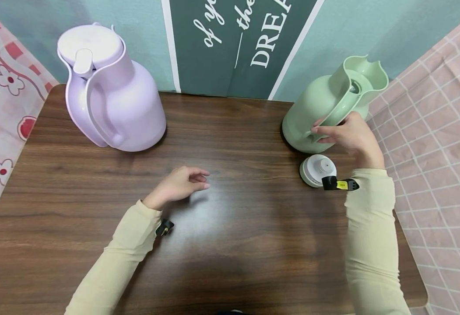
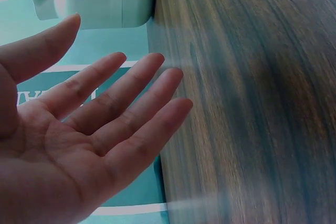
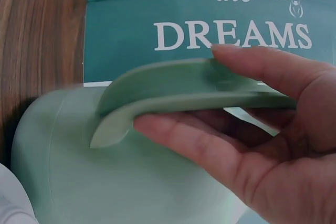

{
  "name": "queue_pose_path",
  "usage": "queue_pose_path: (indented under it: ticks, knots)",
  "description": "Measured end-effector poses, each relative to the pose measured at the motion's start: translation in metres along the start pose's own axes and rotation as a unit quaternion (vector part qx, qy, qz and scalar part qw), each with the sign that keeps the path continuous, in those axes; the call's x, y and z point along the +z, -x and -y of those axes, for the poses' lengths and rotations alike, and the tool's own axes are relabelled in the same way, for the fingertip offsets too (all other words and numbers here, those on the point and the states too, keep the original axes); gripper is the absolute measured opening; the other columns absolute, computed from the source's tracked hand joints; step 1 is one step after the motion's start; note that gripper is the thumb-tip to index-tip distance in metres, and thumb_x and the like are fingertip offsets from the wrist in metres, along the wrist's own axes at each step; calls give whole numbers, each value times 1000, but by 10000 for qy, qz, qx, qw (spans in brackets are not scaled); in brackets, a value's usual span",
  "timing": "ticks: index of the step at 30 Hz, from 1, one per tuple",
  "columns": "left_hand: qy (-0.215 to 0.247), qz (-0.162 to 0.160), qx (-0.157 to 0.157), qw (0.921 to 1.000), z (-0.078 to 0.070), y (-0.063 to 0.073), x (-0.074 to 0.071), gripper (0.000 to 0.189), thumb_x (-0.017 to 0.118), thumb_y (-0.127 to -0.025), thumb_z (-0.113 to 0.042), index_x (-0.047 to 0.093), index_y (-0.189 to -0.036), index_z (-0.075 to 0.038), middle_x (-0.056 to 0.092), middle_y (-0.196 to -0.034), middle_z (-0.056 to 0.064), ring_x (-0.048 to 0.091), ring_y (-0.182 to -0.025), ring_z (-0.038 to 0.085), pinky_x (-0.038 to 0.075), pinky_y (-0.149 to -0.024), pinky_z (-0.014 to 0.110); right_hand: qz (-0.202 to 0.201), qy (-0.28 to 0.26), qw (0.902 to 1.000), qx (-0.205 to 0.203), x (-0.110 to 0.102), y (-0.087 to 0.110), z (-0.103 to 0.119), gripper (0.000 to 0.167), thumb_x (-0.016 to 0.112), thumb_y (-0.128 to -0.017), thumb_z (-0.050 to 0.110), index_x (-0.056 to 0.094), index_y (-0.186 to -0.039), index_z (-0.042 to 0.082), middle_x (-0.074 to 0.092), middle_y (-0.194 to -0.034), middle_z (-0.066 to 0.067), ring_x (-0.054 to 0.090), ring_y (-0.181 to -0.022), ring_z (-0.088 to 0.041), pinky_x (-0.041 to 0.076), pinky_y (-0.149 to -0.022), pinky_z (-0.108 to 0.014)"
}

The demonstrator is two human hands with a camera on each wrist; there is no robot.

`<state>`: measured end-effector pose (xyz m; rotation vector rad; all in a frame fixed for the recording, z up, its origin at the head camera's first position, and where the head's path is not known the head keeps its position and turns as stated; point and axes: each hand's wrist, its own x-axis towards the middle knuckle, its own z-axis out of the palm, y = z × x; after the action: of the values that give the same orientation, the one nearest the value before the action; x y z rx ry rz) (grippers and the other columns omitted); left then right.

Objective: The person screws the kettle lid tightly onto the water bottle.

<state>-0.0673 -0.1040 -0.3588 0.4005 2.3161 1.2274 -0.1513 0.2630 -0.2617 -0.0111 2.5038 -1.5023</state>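
Observation:
At the right back of the table stands a light green thermos jug (image 1: 318,103), its top uncovered and a shiny inner neck showing. My right hand (image 1: 349,133) is at its handle (image 3: 173,85), fingers inside the loop and thumb along the outer side. A round white stopper (image 1: 318,169) with a raised knob sits on the table just in front of the jug, beside my right wrist. My left hand (image 1: 180,183) holds nothing; it hovers over the middle of the table, fingers spread and palm visible in the left wrist view.
A lilac thermos jug (image 1: 131,105) with its lid on stands at the back left. Behind the table hangs a teal cloth with a dark lettered panel (image 1: 230,48). Pink checked cloth (image 1: 434,144) lines the right side, and a flowered pink cloth (image 1: 7,113) the left.

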Motion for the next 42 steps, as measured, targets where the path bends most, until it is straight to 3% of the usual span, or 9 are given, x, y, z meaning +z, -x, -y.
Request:
queue_pose_path:
  ticks: [7,14,21,31,42]
  knots:
    - [21,102,16,9999,-4,-6,3,40,60,-89,-18,54,-123,2,63,-109,15,57,-103,25,41,-90,38,121,-20,9999,-25,-2,-3,0,12,67,-81,1,64,-92,-2,66,-78,0,64,-76,-15,52,-65,-32]
    - [21,121,77,9999,-6,-13,6,41,60,-88,-19,54,-122,3,64,-107,14,57,-103,25,40,-91,38,-8,-711,9972,224,2,-1,3,17,65,-80,-3,58,-95,-5,65,-76,-2,64,-75,-15,52,-62,-34]
    - [53,146,1,9999,-5,-19,6,41,60,-88,-20,54,-123,2,64,-108,13,57,-103,24,40,-91,38,18,-1138,9929,335,5,-3,5,9,62,-81,-5,60,-90,-5,65,-74,-6,63,-77,-18,52,-61,-35]
    - [17,151,-94,9998,-2,-24,5,43,61,-88,-23,53,-124,0,63,-109,13,56,-104,25,39,-92,39,148,-1385,9899,273,10,-6,7,7,61,-82,-6,61,-89,-4,65,-76,-8,63,-81,-18,52,-61,-34]
    - [38,109,-4,9999,1,-22,3,41,60,-88,-21,54,-122,1,64,-107,14,57,-103,25,40,-91,38,344,-1213,9918,228,13,-8,12,14,64,-79,-8,63,-92,-5,66,-81,-9,63,-77,-20,52,-63,-36]
